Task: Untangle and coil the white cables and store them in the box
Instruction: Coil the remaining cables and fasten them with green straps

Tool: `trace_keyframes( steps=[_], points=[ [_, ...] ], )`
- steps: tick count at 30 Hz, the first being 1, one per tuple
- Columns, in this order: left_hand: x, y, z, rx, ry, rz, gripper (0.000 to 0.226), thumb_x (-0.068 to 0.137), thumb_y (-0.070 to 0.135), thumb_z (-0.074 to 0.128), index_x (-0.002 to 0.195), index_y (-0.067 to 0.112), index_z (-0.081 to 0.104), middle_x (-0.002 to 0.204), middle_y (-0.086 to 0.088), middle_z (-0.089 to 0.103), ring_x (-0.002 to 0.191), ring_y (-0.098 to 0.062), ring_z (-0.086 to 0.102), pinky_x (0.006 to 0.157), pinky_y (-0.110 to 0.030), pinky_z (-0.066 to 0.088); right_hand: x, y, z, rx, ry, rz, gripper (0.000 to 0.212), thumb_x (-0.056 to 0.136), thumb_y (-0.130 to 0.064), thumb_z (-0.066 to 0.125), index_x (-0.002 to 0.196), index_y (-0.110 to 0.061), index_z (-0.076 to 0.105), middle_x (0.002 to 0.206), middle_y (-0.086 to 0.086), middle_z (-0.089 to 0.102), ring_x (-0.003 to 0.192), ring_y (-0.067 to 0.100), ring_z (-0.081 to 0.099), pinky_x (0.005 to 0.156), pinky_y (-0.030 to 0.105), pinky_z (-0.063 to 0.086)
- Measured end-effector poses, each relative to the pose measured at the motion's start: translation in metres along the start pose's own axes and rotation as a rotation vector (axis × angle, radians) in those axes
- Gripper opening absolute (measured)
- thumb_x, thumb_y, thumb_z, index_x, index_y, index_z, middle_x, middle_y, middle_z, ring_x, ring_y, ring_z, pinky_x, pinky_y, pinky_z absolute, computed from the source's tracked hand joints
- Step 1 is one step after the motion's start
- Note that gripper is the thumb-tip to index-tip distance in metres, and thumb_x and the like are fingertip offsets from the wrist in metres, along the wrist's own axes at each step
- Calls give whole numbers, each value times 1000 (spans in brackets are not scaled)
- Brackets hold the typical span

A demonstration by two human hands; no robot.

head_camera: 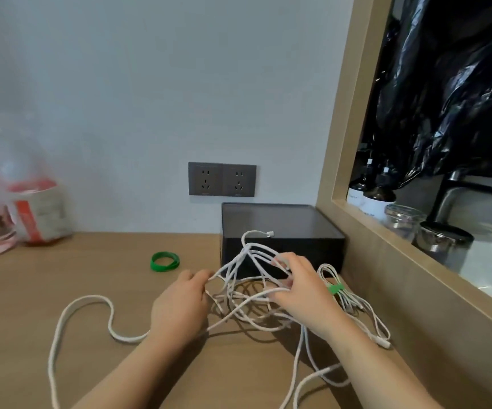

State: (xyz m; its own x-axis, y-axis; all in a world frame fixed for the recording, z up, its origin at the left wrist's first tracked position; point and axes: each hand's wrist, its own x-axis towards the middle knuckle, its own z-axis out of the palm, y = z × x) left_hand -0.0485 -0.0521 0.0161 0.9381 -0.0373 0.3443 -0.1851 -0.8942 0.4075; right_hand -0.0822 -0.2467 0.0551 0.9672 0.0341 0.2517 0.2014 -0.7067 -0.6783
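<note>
A tangle of white cables (247, 299) lies on the wooden table in front of the open black box (280, 240). My left hand (179, 305) pinches strands at the tangle's left side. My right hand (300, 293) has its fingers hooked through several loops, lifting them; one plug end (269, 233) sticks up over the box. A long white loop (85, 308) trails left across the table. One coiled cable bound with a green tie (335, 288) lies right of my right hand, beside the box.
Green ties (165, 261) lie on the table left of the box. A plastic bag (17, 208) stands at the far left. Two wall sockets (222, 179) sit behind the box. A wooden-framed opening (357, 225) with bottles and jars borders the right.
</note>
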Motion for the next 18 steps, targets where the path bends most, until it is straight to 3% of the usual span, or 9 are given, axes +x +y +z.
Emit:
trace_keyframes(
  steps=[2,4,6,9,11,14,16,18],
  points=[
    [3,-4,0,-12,24,-47,34,98,25,32,126,33,50,109,4,52,90,-16,56,72,-31,49,-5,0,-4,128,-180,66,42,79,-29,70,113,-36,46,121,-12,42,107,6,45,86,25,42],
    [8,-5,-4,-43,11,-83,34,98,23,32,124,32,52,104,4,50,85,-16,53,68,-30,45,-7,-6,-11,336,-300,117,35,81,-35,69,110,-35,51,117,-10,51,104,4,49,80,22,41],
    [16,-7,-9,-42,-55,-73,33,96,19,39,122,32,55,109,2,50,90,-18,53,72,-30,45,-4,-12,-16,461,-226,124,22,86,-43,61,104,-32,57,109,-10,57,104,5,53,80,20,40],
    [23,-5,-29,-331,-207,-22,38,79,21,55,114,36,54,131,-2,43,115,-22,48,98,-37,42,7,-19,-13,118,235,-62,19,87,-49,55,97,-33,56,111,-17,51,111,6,43,93,27,35],
    [19,4,-45,-591,-201,88,43,67,32,58,109,42,48,134,12,35,127,-11,36,108,-33,32,10,-32,-10,-92,431,-248,14,89,-45,51,93,-34,58,102,-18,53,101,4,40,87,25,29],
    [7,24,-51,-574,-67,380,39,80,35,70,105,46,43,121,25,41,110,11,41,94,-4,28,15,-43,-2,-351,372,-306,19,96,-31,47,102,-25,64,98,-9,62,97,13,48,79,26,26],
    [2,31,-39,-435,-12,505,30,84,28,69,104,39,49,107,27,48,100,6,49,83,-2,34,16,-43,3,-380,337,-241,23,98,-29,42,111,-25,61,105,-7,61,101,13,47,81,26,30],
    [3,31,-29,-406,6,459,9,88,28,63,95,32,58,92,21,58,87,3,55,76,-8,41,11,-39,5,-405,364,-152,23,98,-28,42,115,-27,58,111,-7,58,104,14,46,85,27,32]
  ],
)
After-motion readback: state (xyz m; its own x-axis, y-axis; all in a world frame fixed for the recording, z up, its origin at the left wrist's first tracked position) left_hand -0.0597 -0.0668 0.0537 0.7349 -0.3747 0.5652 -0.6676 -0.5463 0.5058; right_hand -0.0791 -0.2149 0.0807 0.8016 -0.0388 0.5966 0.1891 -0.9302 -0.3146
